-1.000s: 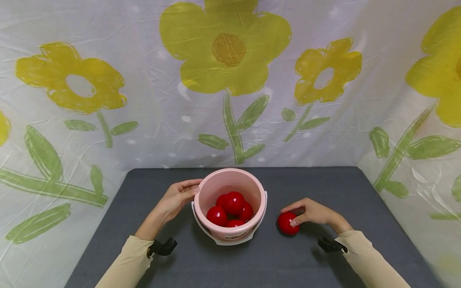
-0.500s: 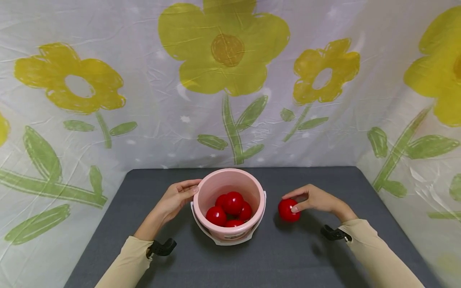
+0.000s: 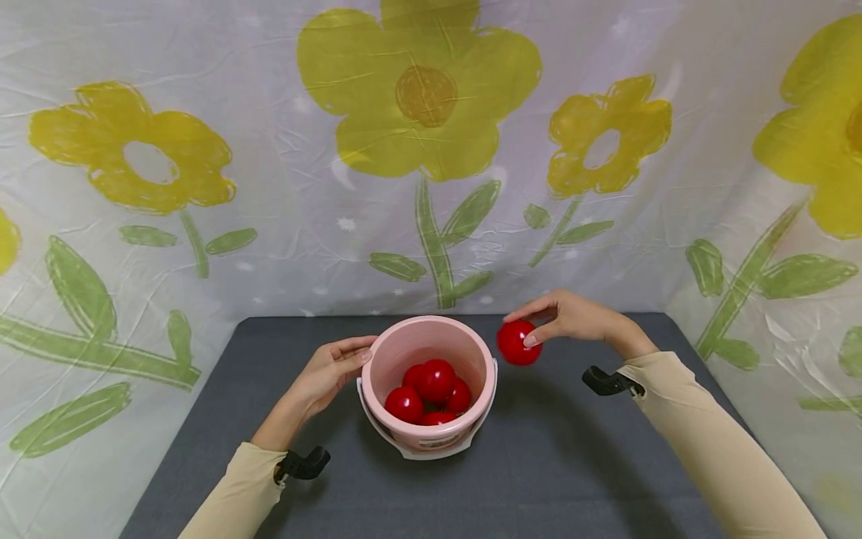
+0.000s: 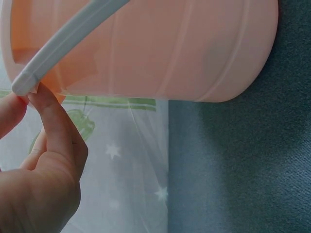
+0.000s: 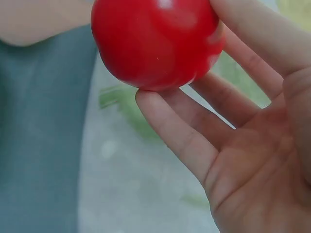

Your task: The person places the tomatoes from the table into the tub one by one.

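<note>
A pink bucket (image 3: 481, 408) with a white handle (image 4: 73, 46) stands on the dark table, its mouth tipped toward me in the head view. My left hand (image 3: 330, 374) pinches the bucket's left rim, thumb and finger right at the handle's end. Several glossy red tomatoes (image 3: 436, 380) lie inside the bucket. Off the bucket's right side, my right hand (image 3: 575, 323) holds another smooth red tomato (image 5: 155, 43) up in the air between thumb and fingertips, about level with the far part of the rim.
The dark grey tabletop (image 3: 539, 486) reaches back to a hanging white cloth (image 3: 289, 247) with yellow flowers, which also closes off both sides. Each wrist wears a black strap mount (image 3: 303, 464).
My right hand has lifted the tomato off the table, moving it away from me and then left toward the bucket. The left hand and bucket have stayed put.
</note>
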Tool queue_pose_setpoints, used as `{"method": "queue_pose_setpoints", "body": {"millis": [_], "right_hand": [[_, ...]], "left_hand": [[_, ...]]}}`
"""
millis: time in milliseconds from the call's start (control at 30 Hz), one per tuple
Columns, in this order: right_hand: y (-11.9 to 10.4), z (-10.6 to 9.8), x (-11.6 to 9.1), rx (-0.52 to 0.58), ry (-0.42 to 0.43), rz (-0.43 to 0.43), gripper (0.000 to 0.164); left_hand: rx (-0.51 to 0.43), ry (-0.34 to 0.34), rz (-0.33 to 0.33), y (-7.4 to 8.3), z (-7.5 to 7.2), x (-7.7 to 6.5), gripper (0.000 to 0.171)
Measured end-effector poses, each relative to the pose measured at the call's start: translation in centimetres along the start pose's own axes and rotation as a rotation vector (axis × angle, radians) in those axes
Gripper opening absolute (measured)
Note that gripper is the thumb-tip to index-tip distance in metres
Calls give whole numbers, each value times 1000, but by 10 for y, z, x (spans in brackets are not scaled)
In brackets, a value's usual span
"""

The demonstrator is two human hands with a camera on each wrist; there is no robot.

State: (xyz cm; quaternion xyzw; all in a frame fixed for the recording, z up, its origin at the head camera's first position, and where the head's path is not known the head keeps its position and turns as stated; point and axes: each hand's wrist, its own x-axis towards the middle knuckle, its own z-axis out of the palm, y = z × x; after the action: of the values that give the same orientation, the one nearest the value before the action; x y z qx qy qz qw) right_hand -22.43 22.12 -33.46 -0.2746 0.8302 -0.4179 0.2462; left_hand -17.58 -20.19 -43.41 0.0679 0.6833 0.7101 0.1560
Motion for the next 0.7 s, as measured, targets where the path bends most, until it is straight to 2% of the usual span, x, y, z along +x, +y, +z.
{"method": "queue_pose_setpoints", "body": {"millis": [233, 367, 533, 700], "right_hand": [[-40, -4, 28, -86, -35, -94, 49], [-57, -2, 45, -118, -67, -115, 46], [-73, 6, 67, -162, -91, -98, 42], [-84, 16, 88, -141, -146, -124, 42]], "left_hand": [[3, 0, -3, 1, 0, 0, 57], [10, 1, -4, 1, -1, 0, 57], [13, 4, -5, 1, 0, 0, 56], [18, 6, -3, 1, 1, 0, 56]]}}
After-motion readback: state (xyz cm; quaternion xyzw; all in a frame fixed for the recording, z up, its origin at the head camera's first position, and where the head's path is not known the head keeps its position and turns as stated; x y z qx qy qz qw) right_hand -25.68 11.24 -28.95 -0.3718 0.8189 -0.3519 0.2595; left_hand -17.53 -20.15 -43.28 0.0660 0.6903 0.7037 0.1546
